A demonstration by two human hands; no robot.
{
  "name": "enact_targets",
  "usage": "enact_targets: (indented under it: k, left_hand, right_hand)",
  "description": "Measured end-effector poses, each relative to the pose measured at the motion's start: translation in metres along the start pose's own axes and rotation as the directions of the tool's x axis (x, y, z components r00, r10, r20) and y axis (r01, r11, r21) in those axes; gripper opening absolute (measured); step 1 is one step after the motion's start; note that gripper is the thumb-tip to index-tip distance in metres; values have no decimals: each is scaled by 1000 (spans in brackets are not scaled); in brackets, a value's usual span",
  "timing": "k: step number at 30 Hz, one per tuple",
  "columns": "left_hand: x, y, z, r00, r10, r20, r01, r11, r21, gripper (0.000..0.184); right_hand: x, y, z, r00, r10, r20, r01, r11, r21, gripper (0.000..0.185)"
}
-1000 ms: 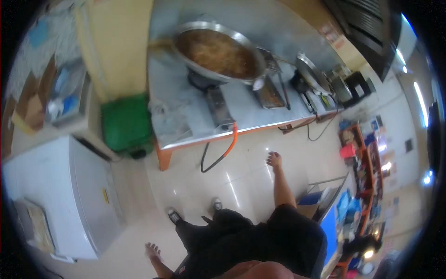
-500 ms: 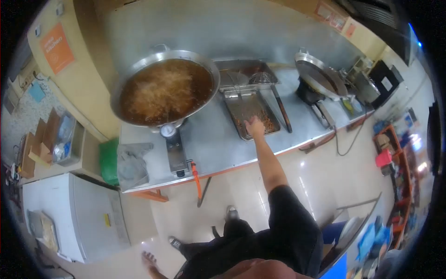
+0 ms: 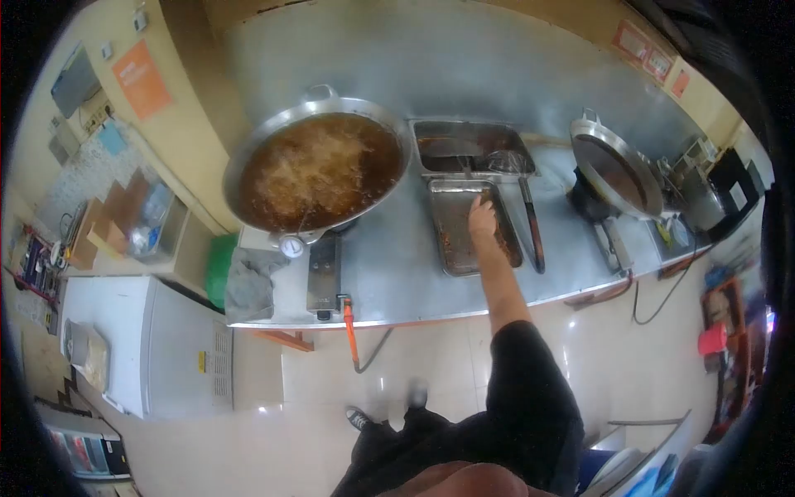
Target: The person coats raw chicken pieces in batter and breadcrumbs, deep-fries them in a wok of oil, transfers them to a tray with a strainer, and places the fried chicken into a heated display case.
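My right hand [image 3: 483, 219] is over the shallow metal tray [image 3: 450, 267], above its far right part, with the fingers curled together. What they hold, if anything, is too small to make out. Brown fried crumbs lie along the tray's sides and bottom. Just beyond the tray, a flat skimmer [image 3: 451, 147] and a wire strainer [image 3: 507, 162] rest on a deeper metal pan [image 3: 431, 126]. The strainer's dark handle [image 3: 535, 236] runs down along the tray's right side. My left hand is out of view.
Left of the tray, a large wok [image 3: 234, 192] holds bubbling brown oil, with a dial thermometer [image 3: 291, 246] at its near rim. A second wok [image 3: 654, 195] with dark oil stands on a burner at the right. An orange hose [image 3: 350, 327] hangs at the counter's front edge.
My right hand has moved from the tray's near part toward its far right part. My left hand, low at the left before, has left the view. The camera has shifted.
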State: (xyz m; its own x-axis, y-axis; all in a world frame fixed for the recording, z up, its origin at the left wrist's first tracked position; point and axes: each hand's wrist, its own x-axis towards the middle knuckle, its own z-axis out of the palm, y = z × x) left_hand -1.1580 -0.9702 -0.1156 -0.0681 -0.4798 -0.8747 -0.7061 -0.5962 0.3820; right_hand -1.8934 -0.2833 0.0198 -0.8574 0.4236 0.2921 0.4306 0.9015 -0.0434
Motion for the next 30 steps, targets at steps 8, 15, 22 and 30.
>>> enact_targets:
  k: [8, 15, 22, 30]
  left_hand:
    - [35, 15, 30, 990, 113, 83, -102, 986, -130, 57]
    - [18, 68, 52, 982, 170, 83, -162, 982, -97, 56]
    - [24, 84, 39, 974, 199, 107, -188, 977, -105, 61]
    - [47, 93, 38, 964, 225, 140, -204, 967, -150, 63]
  right_hand:
    - [48, 49, -99, 976, -211, 49, 213, 976, -48, 24]
    - [78, 108, -114, 957, -275, 92, 285, 951, -120, 20]
    - [13, 40, -370, 936, -351, -37, 352, 923, 155, 26]
    - [5, -85, -344, 746, -664, -53, 663, 748, -39, 22]
